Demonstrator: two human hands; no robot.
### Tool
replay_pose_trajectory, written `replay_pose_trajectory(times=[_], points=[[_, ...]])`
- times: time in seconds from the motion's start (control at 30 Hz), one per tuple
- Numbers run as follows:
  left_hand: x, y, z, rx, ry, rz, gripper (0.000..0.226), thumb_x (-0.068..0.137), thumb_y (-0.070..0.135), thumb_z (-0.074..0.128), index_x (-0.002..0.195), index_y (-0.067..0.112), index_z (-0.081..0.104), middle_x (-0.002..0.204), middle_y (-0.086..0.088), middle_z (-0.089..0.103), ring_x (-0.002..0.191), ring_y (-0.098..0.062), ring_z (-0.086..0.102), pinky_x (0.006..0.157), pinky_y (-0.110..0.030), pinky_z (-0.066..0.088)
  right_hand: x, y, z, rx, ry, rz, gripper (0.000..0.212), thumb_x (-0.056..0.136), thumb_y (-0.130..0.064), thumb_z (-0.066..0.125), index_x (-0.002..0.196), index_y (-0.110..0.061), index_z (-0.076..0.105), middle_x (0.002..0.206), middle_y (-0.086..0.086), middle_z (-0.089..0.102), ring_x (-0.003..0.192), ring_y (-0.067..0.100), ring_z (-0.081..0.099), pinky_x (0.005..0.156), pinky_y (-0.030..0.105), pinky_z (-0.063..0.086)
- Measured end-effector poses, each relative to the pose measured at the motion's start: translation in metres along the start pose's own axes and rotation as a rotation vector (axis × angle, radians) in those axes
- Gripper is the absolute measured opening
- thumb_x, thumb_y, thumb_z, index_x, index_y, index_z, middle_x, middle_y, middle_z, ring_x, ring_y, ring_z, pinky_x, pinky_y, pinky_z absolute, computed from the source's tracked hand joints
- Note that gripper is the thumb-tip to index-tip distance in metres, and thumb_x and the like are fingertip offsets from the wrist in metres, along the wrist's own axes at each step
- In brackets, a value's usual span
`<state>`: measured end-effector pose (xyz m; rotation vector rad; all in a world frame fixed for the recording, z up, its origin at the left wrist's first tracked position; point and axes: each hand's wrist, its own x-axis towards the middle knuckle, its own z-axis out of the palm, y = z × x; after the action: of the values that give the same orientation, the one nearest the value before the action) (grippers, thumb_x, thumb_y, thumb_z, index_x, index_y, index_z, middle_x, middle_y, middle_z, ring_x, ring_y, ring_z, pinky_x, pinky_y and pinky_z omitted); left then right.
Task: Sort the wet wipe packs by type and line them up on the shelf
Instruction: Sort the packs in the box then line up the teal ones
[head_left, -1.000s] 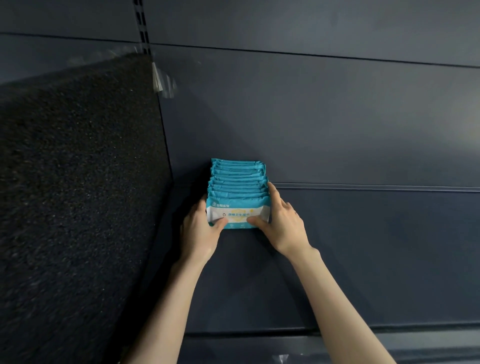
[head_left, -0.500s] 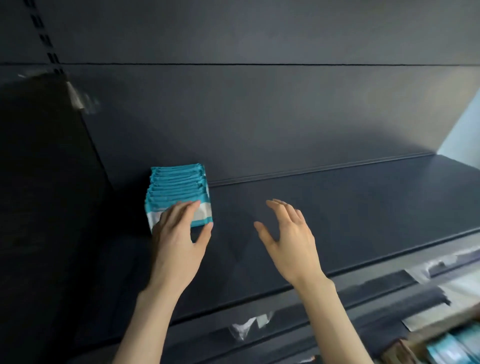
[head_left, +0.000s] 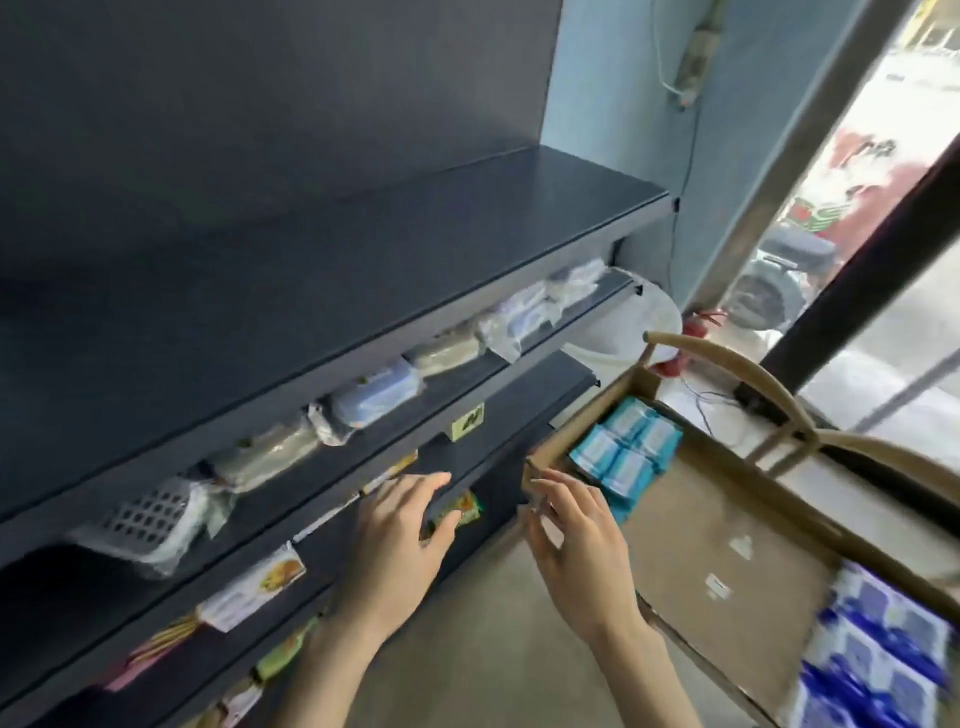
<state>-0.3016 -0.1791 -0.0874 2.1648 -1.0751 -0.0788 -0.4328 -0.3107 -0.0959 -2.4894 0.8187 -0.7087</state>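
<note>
Writing: I can't read any of it. The pack print is blurred, and the yellow tag (head_left: 467, 422) on a shelf edge shows a dark mark I can't make out.
Cardboard box (head_left: 696, 519): open-topped, to my right of the shelving, with a tan curved handle (head_left: 727, 358) arching over it.
Teal packs (head_left: 626, 452): wet wipes with white label panels, bunched in the box's far corner against its wall.
Blue-and-white packs (head_left: 878, 660): in the box's near right corner, well apart from the teal ones, heavily smeared.
Left hand (head_left: 400, 545): fingers spread and relaxed, holding nothing, in front of the lower shelf edges.
Right hand (head_left: 582, 551): fingers loosely spread, holding nothing, fingertips just beside the box's near corner.
Top shelf (head_left: 363, 249): dark board at my upper left.
Shelf below: a row of plastic-wrapped bundles (head_left: 374, 400), blue and beige.
Lowest shelves: small colourful packets (head_left: 254, 587), print blurred.
</note>
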Motion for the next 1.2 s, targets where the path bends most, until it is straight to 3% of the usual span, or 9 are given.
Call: replay_pose_trajectory(times=[0.1,0.3,0.6,0.7,0.9,1.1,1.2], points=[[-0.009,0.023,0.054,0.011,-0.150,0.034,0.041,0.086,0.044,0.048,0.115,0.019,0.063,0.110,0.006,0.064,0.102,-0.016,0.057,0.088,-0.037,0.046,-0.035,0.053,-0.015,-0.073,-0.036,0.105,0.024,0.084,-0.030,0.060,0.103,-0.017,0.068,0.109,-0.001,0.067,0.096,0.023,0.062,0.079,0.031,0.053],[-0.001,0.053,0.122,0.004,-0.404,0.063,0.038,0.093,0.033,0.054,0.131,0.024,0.051,0.126,0.008,0.054,0.118,-0.011,0.046,0.099,-0.025,0.030,-0.061,0.123,-0.032,-0.140,-0.080,0.310,0.027,0.078,-0.020,0.077,0.103,-0.013,0.068,0.105,0.003,0.068,0.093,0.026,0.064,0.076,0.034,0.054],[0.105,0.073,0.210,-0.013,-0.573,0.070,0.038,0.093,0.029,0.055,0.130,0.021,0.052,0.126,0.004,0.055,0.117,-0.013,0.047,0.100,-0.028,0.037,0.000,0.211,-0.016,-0.098,-0.039,0.492,0.028,0.079,-0.018,0.076,0.104,-0.010,0.067,0.104,0.004,0.068,0.092,0.026,0.064,0.077,0.032,0.052],[0.148,0.068,0.247,0.010,-0.645,0.052,0.036,0.093,0.026,0.055,0.129,0.020,0.053,0.125,0.003,0.056,0.116,-0.014,0.048,0.098,-0.028,0.037,0.029,0.241,-0.001,-0.060,-0.060,0.594,0.027,0.085,-0.021,0.069,0.109,-0.009,0.066,0.110,0.005,0.067,0.099,0.026,0.060,0.084,0.031,0.048],[0.220,0.047,0.343,0.010,-0.825,-0.060,0.033,0.092,0.023,0.056,0.125,0.020,0.054,0.117,0.004,0.059,0.110,-0.014,0.053,0.095,-0.036,0.044,0.077,0.319,0.043,0.019,-0.177,0.806,0.032,0.095,-0.027,0.054,0.123,-0.011,0.058,0.123,0.002,0.059,0.113,0.022,0.050,0.091,0.026,0.037],[0.247,0.003,0.439,0.033,-0.938,-0.269,0.034,0.092,0.019,0.057,0.126,0.016,0.053,0.115,0.001,0.057,0.103,-0.011,0.051,0.084,-0.023,0.039,0.094,0.391,0.109,0.118,-0.260,1.014,0.033,0.097,-0.028,0.050,0.125,-0.012,0.054,0.127,0.002,0.056,0.116,0.021,0.048,0.091,0.029,0.037],[0.247,-0.022,0.486,0.055,-0.944,-0.404,0.036,0.091,0.016,0.058,0.126,0.012,0.051,0.121,-0.006,0.056,0.108,-0.016,0.052,0.090,-0.026,0.040,0.090,0.425,0.150,0.190,-0.289,1.110,0.035,0.096,-0.028,0.051,0.126,-0.011,0.053,0.126,0.004,0.057,0.115,0.022,0.051,0.091,0.031,0.039]])
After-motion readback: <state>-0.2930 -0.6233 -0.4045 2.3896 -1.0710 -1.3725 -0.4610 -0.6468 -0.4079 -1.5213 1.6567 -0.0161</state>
